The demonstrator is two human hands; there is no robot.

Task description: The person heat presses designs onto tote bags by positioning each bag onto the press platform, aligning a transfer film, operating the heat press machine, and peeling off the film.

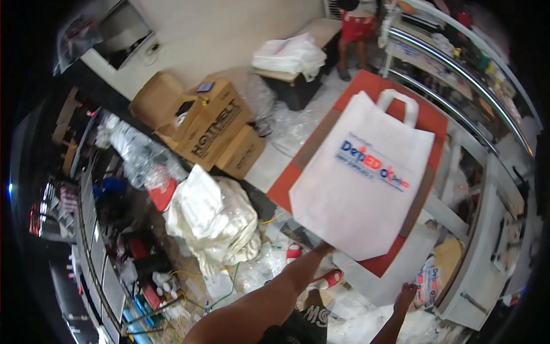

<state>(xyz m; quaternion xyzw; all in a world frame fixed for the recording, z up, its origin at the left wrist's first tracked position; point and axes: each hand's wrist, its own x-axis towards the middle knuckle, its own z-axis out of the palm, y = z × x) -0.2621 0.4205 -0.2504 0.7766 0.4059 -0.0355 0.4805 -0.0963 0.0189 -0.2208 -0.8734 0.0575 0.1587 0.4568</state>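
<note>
A white cloth tote bag (366, 183) with blue and red print lies flat on a red-orange board (432, 123). Its handle loop points to the far side and its bottom edge faces me. My left hand (325, 247) reaches that bottom edge, where the bag covers its fingers, so its grip is hidden. Lower right, apart from the bag, my right hand (407, 294) is raised with loosely bent fingers spread a little, and nothing shows in it. Closest to it is a white printed bag or sheet (427, 282), beside the table's side.
Open brown cardboard boxes (215, 123) stand at the far left, near a big cream sack (215, 215). Folded white bags (291, 54) are stacked on a bench. Metal rails (444, 71) run along the right. A person in red shorts (358, 28) stands at the back. Plastic and cords litter the floor.
</note>
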